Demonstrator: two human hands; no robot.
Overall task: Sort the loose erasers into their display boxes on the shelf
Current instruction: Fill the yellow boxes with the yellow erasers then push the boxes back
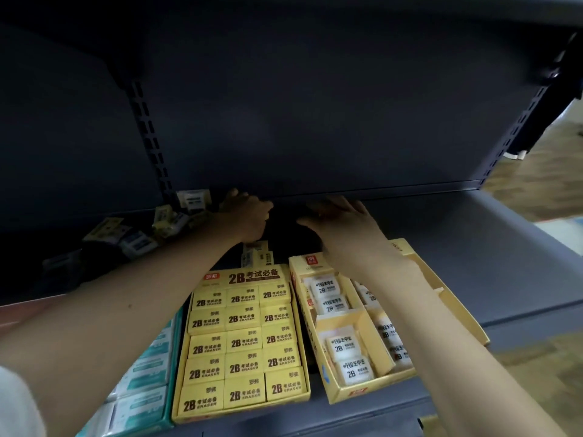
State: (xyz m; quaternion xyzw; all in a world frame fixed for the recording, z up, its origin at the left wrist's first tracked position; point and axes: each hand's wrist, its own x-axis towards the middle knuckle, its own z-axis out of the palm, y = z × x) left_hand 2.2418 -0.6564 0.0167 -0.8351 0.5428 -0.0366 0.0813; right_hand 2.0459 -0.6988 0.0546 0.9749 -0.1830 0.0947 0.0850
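Loose wrapped erasers [135, 238] lie in a dim heap at the back left of the shelf. My left hand [249, 216] reaches to the back wall beside the heap with its fingers curled down and its thumb out; whether it holds anything is hidden. Just under it lie a few loose yellow erasers [257, 257]. My right hand [342, 220] reaches in alongside, fingers straight and pointing left, low over the dark shelf floor. In front stand a yellow display box [252, 276] packed with yellow 2B erasers and a yellow divided box [347, 393] with white wrapped 2B erasers.
A teal display box [142, 373] of white-and-teal erasers stands at the front left. The dark shelf [457, 247] runs on to the right of the boxes. Another shelf overhangs close above. A slotted upright [148, 137] stands at the back left. Wooden floor shows at the right.
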